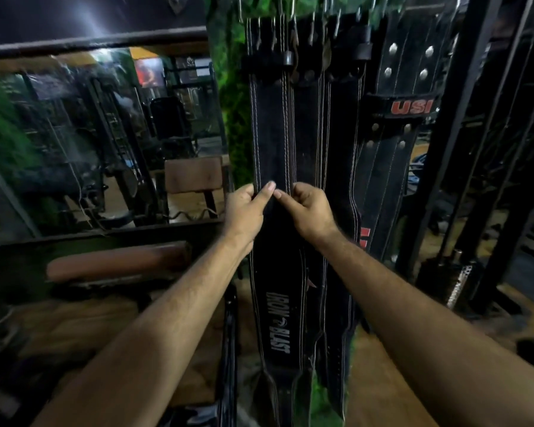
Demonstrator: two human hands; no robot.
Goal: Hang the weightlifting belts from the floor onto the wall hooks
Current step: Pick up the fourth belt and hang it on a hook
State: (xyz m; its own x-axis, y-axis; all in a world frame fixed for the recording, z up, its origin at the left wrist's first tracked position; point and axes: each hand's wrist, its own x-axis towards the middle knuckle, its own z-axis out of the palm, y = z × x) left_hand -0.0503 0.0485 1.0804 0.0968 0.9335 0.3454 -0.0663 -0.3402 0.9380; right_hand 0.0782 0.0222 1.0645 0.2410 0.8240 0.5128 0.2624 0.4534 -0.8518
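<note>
Left hand (247,211) at left edge of black belt (273,134), thumb laid across face, fingers seemingly wrapped behind edge: pinch grip. Belt hangs full length from hooks (293,13) on wall, tail near floor. Right hand (309,211) curled, fingertips pinching belt at mid-width. More belts (395,118) hang to right. Judgement: thick stitched leather, stiff, fairly heavy, not fragile; best held at edges or buckle end.

Hanging belts (272,124) between mirror (99,134) and rack (475,118)
</note>
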